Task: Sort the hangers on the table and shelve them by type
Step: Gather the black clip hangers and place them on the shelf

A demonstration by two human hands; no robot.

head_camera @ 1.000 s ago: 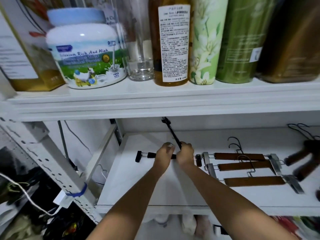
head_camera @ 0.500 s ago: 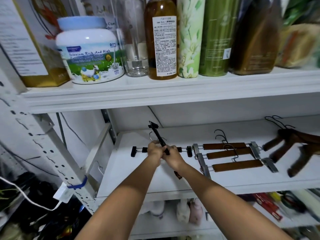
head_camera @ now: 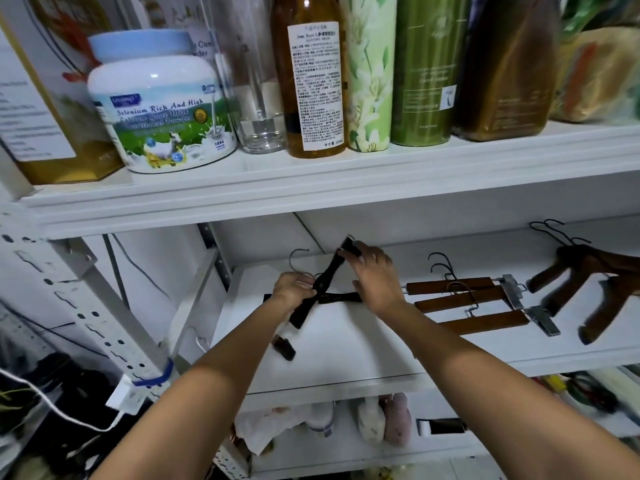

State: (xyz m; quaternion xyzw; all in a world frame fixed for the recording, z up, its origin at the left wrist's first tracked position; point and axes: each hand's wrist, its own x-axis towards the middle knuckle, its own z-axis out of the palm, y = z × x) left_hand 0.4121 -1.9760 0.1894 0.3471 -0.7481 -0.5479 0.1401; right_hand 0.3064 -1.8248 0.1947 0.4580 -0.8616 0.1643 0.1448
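Note:
Two black clip hangers lie crossed on the white middle shelf [head_camera: 346,362]. My left hand [head_camera: 294,292] grips the tilted black hanger [head_camera: 327,277] at its middle, near the wire hooks. My right hand [head_camera: 374,271] holds the same hanger's upper clip end. The second black hanger [head_camera: 341,298] lies flat beneath it. To the right rest three brown wooden clip hangers [head_camera: 464,299] side by side. Dark wooden coat hangers [head_camera: 581,275] lie at the far right.
The upper shelf [head_camera: 311,188] carries a milk powder tub [head_camera: 159,105], a glass, a bottle [head_camera: 311,81] and green canisters close overhead. A perforated white upright [head_camera: 86,306] stands at left. Cloth items sit on the shelf below.
The tilted black hanger has swung from leaning up-left to leaning up-right. My right hand moved from its middle up to its top end. The view shifted slightly left.

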